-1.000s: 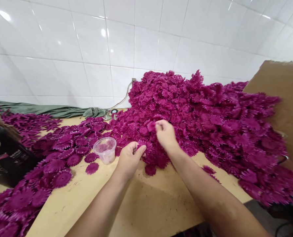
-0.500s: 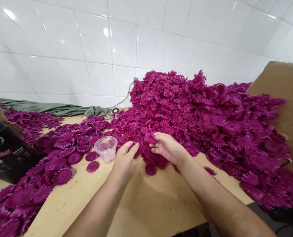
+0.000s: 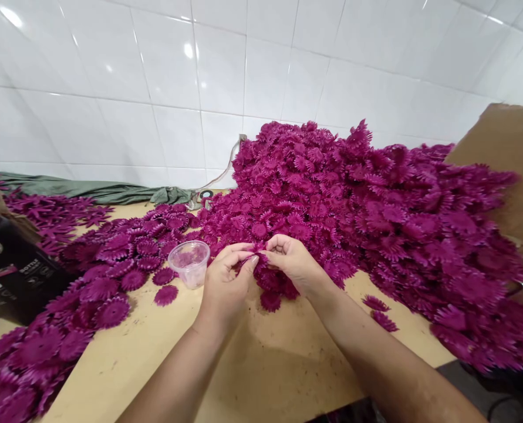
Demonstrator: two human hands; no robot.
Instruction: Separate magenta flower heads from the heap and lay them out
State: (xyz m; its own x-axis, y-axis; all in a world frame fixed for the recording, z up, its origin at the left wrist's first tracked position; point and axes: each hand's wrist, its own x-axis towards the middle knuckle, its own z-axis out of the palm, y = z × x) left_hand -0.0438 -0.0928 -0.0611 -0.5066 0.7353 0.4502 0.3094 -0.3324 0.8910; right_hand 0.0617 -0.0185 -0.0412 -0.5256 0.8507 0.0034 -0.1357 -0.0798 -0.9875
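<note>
A small magenta artificial flower piece is pinched between the fingertips of my left hand and my right hand; the fingers cover much of it. Both hands are closed and meet in front of a large heap of magenta flower pieces. Just left of my left hand stands a clear plastic cup; I cannot make out its contents well. One loose flower piece lies on the tabletop below the cup.
More flower pieces spread along the left of the table. A black box stands far left, a cardboard sheet far right. A green cloth lies along the tiled wall.
My hands have come together, and my right hand has brought a flower piece from the heap to my left fingertips. A second loose piece shows on the table beside my right forearm.
</note>
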